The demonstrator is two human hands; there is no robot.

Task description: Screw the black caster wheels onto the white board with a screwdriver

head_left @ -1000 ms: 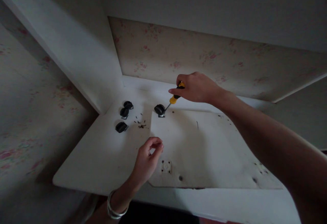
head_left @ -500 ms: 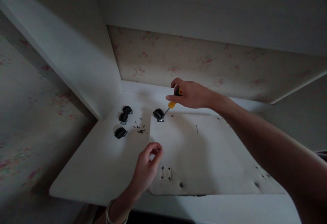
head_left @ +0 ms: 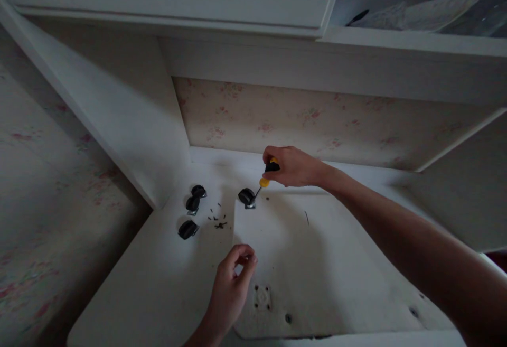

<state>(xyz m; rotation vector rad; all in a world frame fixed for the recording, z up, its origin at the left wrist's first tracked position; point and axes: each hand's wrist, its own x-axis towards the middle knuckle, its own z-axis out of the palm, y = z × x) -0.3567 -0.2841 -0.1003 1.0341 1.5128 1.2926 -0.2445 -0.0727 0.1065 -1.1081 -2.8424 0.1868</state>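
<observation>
The screwdriver (head_left: 265,180) sits just above the middle of the frame. It has a short handle, yellow towards the blade and black at the butt, and a thin dark shaft slanting down to the left. The right hand (head_left: 295,166) has its fingers wrapped closed around the handle, hiding most of the black part. The tip meets a small black caster (head_left: 246,197) with a metal base plate, which stands at the upper left corner of a flat white board (head_left: 317,262).

The board has rounded corners and a scuffed matt face. It lies on a smooth white worktop (head_left: 158,283). Near its lower edge is a square mounting mark (head_left: 262,298) ringed by screw holes.

The left hand (head_left: 232,289), at lower centre, has thumb and forefinger pinched together. Whether anything small sits between them cannot be made out.

Left of the board lie three loose casters (head_left: 193,204) and a scatter of tiny dark screws (head_left: 217,220), too small to count.

Faded floral wallpaper (head_left: 317,120) backs the recess. A shelf (head_left: 396,40) at upper right holds pale papers (head_left: 415,14), cut off by the frame. The light is dim, and both forearms run out of the bottom edge.
</observation>
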